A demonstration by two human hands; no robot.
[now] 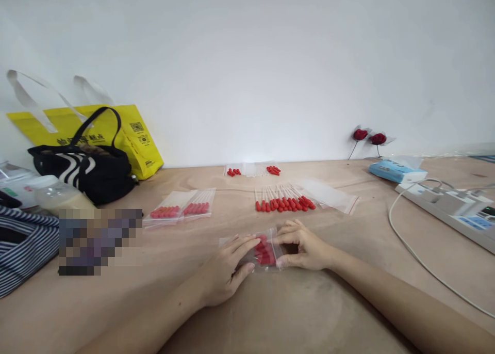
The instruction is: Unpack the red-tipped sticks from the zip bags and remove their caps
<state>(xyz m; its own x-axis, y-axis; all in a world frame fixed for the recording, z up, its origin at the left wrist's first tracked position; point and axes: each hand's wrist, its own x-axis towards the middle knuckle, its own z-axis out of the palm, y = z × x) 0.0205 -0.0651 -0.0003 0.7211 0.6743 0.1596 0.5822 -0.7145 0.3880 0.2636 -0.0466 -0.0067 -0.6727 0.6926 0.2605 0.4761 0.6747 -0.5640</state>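
Note:
In front of me on the table lies a small clear zip bag with several red-tipped sticks inside, their red heads towards its right end. My left hand holds the bag from the left, fingers laid over it and thumb along its near side. At the bag's right edge my right hand grips the plastic between thumb and fingers. Beyond my hands is a row of loose white sticks with red tips. A flat zip bag lies to the right of that row.
Filled bags of red-tipped sticks lie at left, and more bags by the wall. A yellow bag, a black bag and a bottle stand left. At right are a tissue pack, a power strip and a white cable.

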